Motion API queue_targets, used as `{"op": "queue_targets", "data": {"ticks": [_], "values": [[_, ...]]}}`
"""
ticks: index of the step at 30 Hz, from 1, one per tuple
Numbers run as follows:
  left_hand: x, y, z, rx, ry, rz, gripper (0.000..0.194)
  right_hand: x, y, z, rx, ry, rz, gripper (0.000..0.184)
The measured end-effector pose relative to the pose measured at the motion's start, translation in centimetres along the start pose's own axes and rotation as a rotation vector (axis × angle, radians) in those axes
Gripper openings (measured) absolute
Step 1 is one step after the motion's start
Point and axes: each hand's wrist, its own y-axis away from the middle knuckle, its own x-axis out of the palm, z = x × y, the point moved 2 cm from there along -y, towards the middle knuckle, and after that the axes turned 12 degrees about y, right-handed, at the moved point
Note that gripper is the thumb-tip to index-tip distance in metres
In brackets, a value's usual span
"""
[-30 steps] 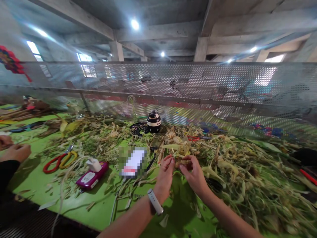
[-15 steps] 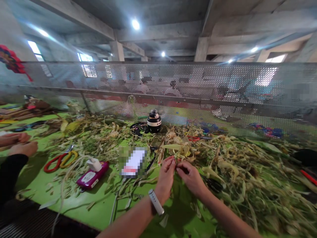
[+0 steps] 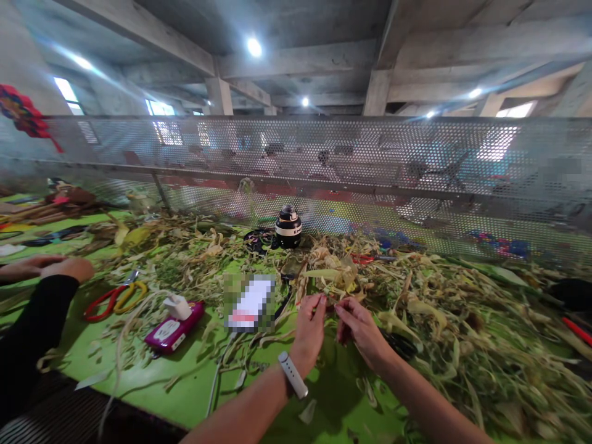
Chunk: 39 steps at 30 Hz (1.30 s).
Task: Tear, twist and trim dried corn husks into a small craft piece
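Note:
My left hand point(image 3: 311, 327), with a white band point(image 3: 293, 375) on its wrist, is raised over the green table point(image 3: 333, 401). Its thumb and forefinger are pinched together. Just to the right, my right hand point(image 3: 363, 330) is also in a pinch, its lower fingers curled, with a narrow gap between the two sets of fingertips. Whatever lies in the fingers is too small and too blurred to name. Dry husk strips point(image 3: 333, 268), looking like corn husk, are heaped right behind both hands. A dark round object point(image 3: 401, 345) lies beside my right wrist, partly covered.
Left of my hands lie a phone point(image 3: 252, 303) with a cable, a purple power strip point(image 3: 174, 330) and red-and-yellow scissors point(image 3: 115, 300). A black jar point(image 3: 288, 227) stands before the perforated metal screen point(image 3: 296, 148). A co-worker's dark sleeve point(image 3: 46, 320) reaches in at left.
My fingertips have drawn slightly apart, the right hand shifting a little right and turning. The brownish piece between them earlier no longer shows clearly. The co-worker's hands moved right.

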Motion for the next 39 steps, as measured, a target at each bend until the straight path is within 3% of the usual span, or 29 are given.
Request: {"op": "queue_targets", "data": {"ticks": [3,9,14,18,21,28,35,39], "values": [[-0.2,-0.3,0.4,0.049,-0.090,0.034,0.026,0.0,0.2,0.3,-0.068,0.039,0.005,0.031],[-0.2,-0.2,1.3,0.214,-0.231,0.042,0.017,-0.1,0.7,1.1,-0.320,0.377,-0.006,0.022],[0.1,0.1,1.0,0.272,-0.323,0.085,0.016,-0.5,0.7,1.6,-0.353,0.435,0.055,0.023],[0.0,0.1,0.5,0.231,-0.273,0.137,0.016,-1.0,0.4,1.7,-0.305,0.328,0.049,0.025],[-0.1,0.3,-0.2,0.205,-0.184,0.174,0.032,-1.3,0.3,2.1,-0.187,0.163,0.048,0.028],[0.4,0.6,-1.5,0.356,-0.253,0.422,0.029,-2.1,0.6,3.2,0.104,-0.315,0.054,0.034],[0.2,0.3,-1.9,0.356,-0.293,0.469,0.025,-2.1,0.6,3.1,0.156,-0.391,0.036,0.037],[0.4,0.4,-1.9,0.219,-0.131,0.511,0.023,-2.3,0.6,3.3,0.145,-0.378,0.050,0.033]]}}
